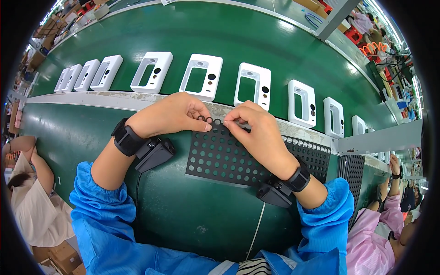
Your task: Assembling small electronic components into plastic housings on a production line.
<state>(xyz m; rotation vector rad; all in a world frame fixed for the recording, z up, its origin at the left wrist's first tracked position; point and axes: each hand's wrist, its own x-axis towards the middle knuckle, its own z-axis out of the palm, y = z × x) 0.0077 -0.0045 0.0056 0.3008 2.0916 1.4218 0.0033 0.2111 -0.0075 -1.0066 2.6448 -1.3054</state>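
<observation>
A black sheet punched with rows of round holes lies tilted on the green bench in front of me. Thumb and fingers of my left hand are closed on its upper left edge, where small black rings stick up. Close beside, my right hand pinches at the same edge, its fingertips touching or nearly touching a ring. What lies between those fingertips is too small to make out. My right wrist and forearm cover part of the sheet. Each wrist carries a black strap with a boxy black device.
White plastic housings with rectangular openings stand in a row on the green belt beyond a pale rail. Another perforated black sheet lies at right, near a grey metal post. Co-workers sit at left and right.
</observation>
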